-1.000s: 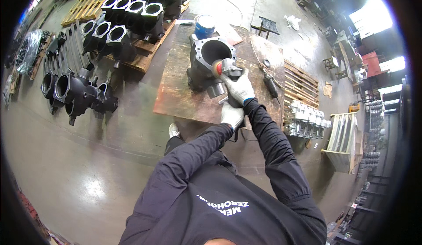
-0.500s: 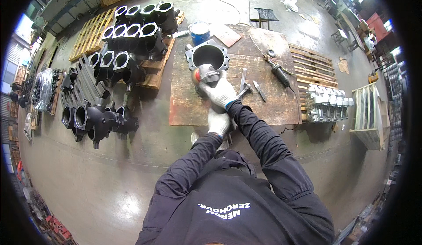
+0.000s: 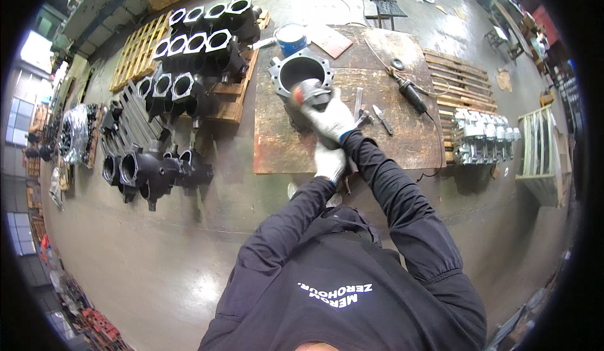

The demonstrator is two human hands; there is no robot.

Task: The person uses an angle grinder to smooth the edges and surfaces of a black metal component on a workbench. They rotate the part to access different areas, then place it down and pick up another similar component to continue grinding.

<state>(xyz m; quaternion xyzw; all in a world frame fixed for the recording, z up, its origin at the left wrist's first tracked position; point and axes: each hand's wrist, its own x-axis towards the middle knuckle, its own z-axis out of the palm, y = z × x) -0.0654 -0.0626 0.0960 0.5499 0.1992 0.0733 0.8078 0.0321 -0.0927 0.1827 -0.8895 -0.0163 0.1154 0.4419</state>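
A hand-held angle grinder (image 3: 312, 95) with an orange-red disc is gripped in both my gloved hands. My right hand (image 3: 331, 122) wraps round its head end, and my left hand (image 3: 329, 161) holds the body nearer to me. The disc side is at the near rim of a dark cast housing (image 3: 275, 74), which has a round bore and a bolt-holed flange. Whether the disc touches the metal, I cannot tell. To the right of my right hand lie a flat steel bar (image 3: 358, 102), a small metal tool (image 3: 363, 119) and a knife-like scraper (image 3: 382, 120).
The housing stands on a wooden board table (image 3: 274, 153). A blue bucket (image 3: 291, 43), a flat reddish sheet (image 3: 332, 41) and a corded black grinder (image 3: 412, 97) rest there too. Black castings (image 3: 148, 172) stand at left; silvery castings (image 3: 481, 138) are on a pallet (image 3: 462, 77) at right.
The whole scene has shifted to the right and slightly up in view. Both hands still hold the grinder, its head now a little right of its earlier place against the flange.
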